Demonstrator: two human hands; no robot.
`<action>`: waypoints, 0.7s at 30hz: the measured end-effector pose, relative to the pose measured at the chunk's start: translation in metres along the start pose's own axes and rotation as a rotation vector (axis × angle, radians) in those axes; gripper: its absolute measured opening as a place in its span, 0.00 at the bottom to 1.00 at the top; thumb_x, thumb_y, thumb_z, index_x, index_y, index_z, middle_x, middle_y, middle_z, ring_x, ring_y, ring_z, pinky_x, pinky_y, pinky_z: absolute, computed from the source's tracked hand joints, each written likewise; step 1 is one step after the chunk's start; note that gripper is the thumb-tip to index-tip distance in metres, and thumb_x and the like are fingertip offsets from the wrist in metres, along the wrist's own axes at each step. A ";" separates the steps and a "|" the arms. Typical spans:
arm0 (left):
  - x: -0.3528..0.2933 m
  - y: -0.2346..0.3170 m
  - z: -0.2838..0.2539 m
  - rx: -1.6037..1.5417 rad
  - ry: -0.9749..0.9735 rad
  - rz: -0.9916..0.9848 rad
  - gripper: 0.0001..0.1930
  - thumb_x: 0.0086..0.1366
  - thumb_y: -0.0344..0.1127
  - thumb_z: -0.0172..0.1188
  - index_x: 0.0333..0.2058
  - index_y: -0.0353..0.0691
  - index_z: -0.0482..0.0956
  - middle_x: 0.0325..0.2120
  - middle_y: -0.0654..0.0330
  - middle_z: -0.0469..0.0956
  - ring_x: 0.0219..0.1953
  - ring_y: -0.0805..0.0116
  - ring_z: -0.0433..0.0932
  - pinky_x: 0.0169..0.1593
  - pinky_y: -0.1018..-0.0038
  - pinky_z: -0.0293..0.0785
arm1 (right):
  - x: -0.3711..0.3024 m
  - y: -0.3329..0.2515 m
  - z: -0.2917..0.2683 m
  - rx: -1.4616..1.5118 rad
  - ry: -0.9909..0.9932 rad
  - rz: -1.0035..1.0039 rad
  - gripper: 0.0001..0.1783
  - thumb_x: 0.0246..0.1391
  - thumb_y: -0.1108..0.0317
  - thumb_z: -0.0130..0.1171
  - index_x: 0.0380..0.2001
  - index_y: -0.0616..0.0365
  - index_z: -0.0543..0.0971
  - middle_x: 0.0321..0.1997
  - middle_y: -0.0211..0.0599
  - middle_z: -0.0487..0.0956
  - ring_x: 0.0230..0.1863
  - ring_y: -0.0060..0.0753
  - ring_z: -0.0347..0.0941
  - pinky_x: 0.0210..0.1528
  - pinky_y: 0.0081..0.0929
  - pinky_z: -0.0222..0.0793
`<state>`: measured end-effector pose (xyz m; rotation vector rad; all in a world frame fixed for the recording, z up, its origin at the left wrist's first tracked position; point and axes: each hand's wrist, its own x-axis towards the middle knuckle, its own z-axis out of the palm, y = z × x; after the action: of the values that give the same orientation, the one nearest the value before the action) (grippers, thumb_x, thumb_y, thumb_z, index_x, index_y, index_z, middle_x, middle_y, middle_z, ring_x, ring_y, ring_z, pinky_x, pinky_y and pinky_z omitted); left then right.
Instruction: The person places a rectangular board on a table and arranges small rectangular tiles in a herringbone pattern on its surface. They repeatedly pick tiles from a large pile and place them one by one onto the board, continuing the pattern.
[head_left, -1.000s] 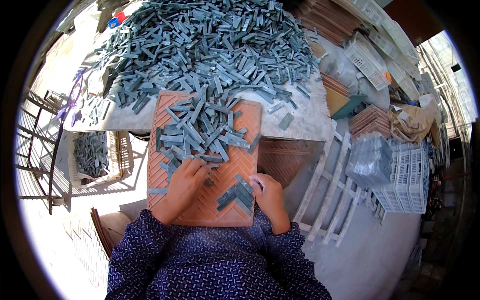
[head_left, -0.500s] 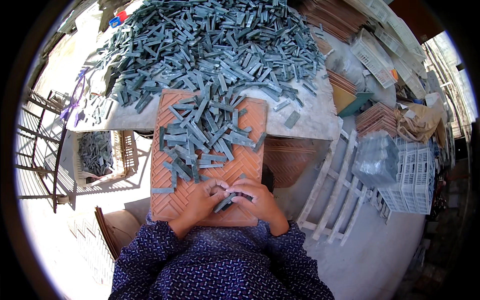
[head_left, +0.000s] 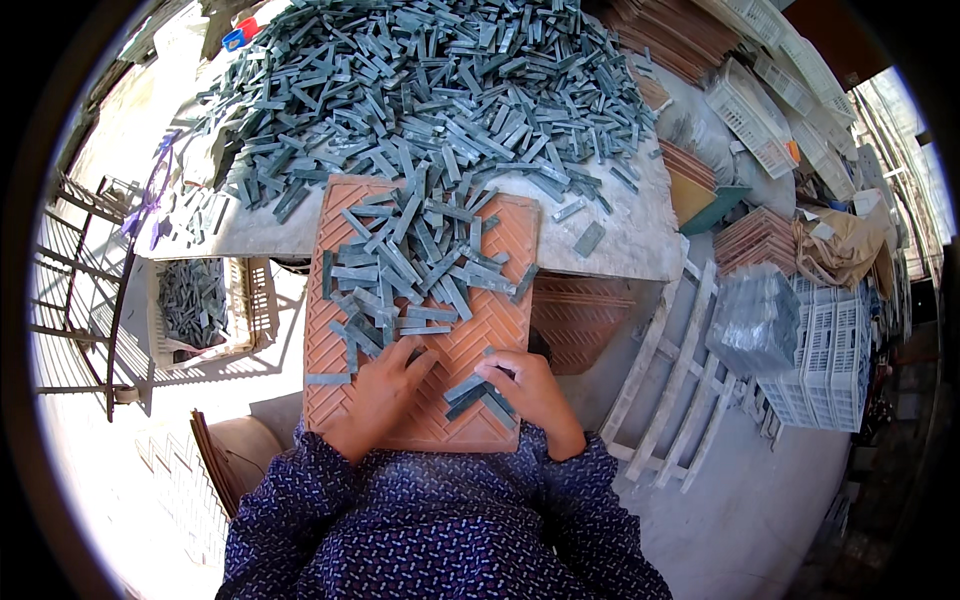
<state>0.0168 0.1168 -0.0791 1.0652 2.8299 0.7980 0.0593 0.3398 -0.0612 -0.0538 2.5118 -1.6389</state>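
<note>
Look, the hands have parted! A moment ago they met over the laid strips (head_left: pixel 463 404), low right on the orange tray (head_left: pixel 420 430); now the left hand (head_left: pixel 384 394) is back beside the loose pile (head_left: pixel 405 255), fingers curled, contents hidden from me. The right hand (head_left: pixel 528 389) stays, fingers narrow over the strips, grip unclear.

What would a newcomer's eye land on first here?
Probably the big heap of grey-green strips covering much of the table at the top. Below it, a grooved orange board carries a smaller pile. The left hand is over its lower left, the right hand by strips in a neat V at lower right.
</note>
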 end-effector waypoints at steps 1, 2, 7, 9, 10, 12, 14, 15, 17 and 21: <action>0.001 -0.002 -0.001 -0.025 0.030 -0.034 0.16 0.53 0.27 0.56 0.43 0.42 0.76 0.41 0.59 0.73 0.40 0.60 0.75 0.40 0.68 0.74 | 0.001 -0.001 0.002 -0.011 0.017 0.003 0.09 0.54 0.70 0.57 0.33 0.66 0.79 0.29 0.43 0.79 0.28 0.30 0.75 0.33 0.26 0.69; 0.003 -0.004 -0.004 -0.050 0.061 -0.067 0.16 0.53 0.27 0.56 0.43 0.41 0.76 0.41 0.58 0.73 0.40 0.59 0.75 0.40 0.68 0.74 | 0.001 -0.004 0.004 -0.023 0.034 0.007 0.08 0.53 0.70 0.57 0.33 0.66 0.79 0.29 0.43 0.79 0.29 0.31 0.75 0.34 0.26 0.69; 0.003 0.000 -0.019 -0.129 0.190 -0.035 0.17 0.52 0.26 0.59 0.43 0.39 0.76 0.41 0.55 0.73 0.41 0.55 0.75 0.42 0.66 0.74 | 0.003 0.002 0.007 -0.120 0.062 -0.137 0.08 0.48 0.76 0.59 0.34 0.64 0.79 0.34 0.43 0.79 0.33 0.35 0.77 0.37 0.27 0.71; -0.001 0.004 -0.022 -0.155 0.180 0.043 0.17 0.52 0.27 0.60 0.43 0.38 0.76 0.40 0.54 0.73 0.42 0.54 0.75 0.43 0.66 0.73 | 0.001 0.004 0.009 -0.092 0.072 -0.155 0.08 0.45 0.78 0.60 0.33 0.63 0.79 0.35 0.42 0.80 0.35 0.37 0.77 0.39 0.28 0.71; -0.004 0.003 -0.019 -0.177 0.154 0.059 0.17 0.52 0.28 0.61 0.43 0.37 0.75 0.40 0.54 0.74 0.42 0.54 0.75 0.43 0.65 0.73 | 0.000 0.003 0.011 -0.080 0.105 -0.118 0.09 0.44 0.78 0.61 0.33 0.62 0.79 0.35 0.41 0.80 0.36 0.38 0.77 0.40 0.28 0.71; -0.013 0.002 -0.007 -0.222 0.100 0.089 0.18 0.52 0.29 0.62 0.43 0.36 0.75 0.39 0.53 0.74 0.41 0.54 0.75 0.43 0.65 0.73 | -0.003 -0.001 0.013 -0.057 0.169 -0.042 0.10 0.43 0.79 0.61 0.33 0.62 0.79 0.35 0.41 0.80 0.37 0.39 0.77 0.42 0.29 0.71; -0.019 0.013 0.003 -0.259 0.138 0.077 0.18 0.51 0.30 0.62 0.43 0.36 0.75 0.38 0.53 0.74 0.40 0.55 0.75 0.41 0.65 0.73 | -0.001 0.002 0.014 -0.198 0.194 -0.187 0.11 0.43 0.80 0.61 0.33 0.62 0.79 0.36 0.41 0.79 0.36 0.38 0.77 0.41 0.28 0.72; -0.018 0.017 0.008 -0.285 0.157 0.075 0.18 0.50 0.30 0.62 0.42 0.36 0.75 0.37 0.53 0.75 0.39 0.55 0.75 0.41 0.66 0.73 | 0.000 0.003 0.013 -0.275 0.210 -0.255 0.11 0.43 0.80 0.61 0.34 0.61 0.79 0.37 0.41 0.79 0.35 0.37 0.77 0.41 0.28 0.72; -0.015 0.021 0.010 -0.246 0.105 0.064 0.18 0.50 0.30 0.62 0.41 0.36 0.75 0.36 0.54 0.75 0.36 0.56 0.75 0.38 0.66 0.73 | -0.001 0.003 0.012 -0.305 0.247 -0.302 0.12 0.43 0.80 0.61 0.34 0.62 0.79 0.38 0.40 0.79 0.34 0.34 0.77 0.38 0.26 0.72; -0.012 0.022 0.015 -0.214 0.085 0.095 0.17 0.48 0.30 0.62 0.40 0.37 0.74 0.32 0.56 0.74 0.33 0.56 0.75 0.35 0.66 0.73 | -0.008 0.006 0.010 -0.173 0.385 -0.149 0.10 0.44 0.78 0.62 0.33 0.62 0.78 0.39 0.41 0.78 0.35 0.40 0.77 0.37 0.29 0.73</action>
<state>0.0419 0.1302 -0.0837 1.1652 2.6977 1.1509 0.0689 0.3343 -0.0700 0.0656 3.0017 -1.6099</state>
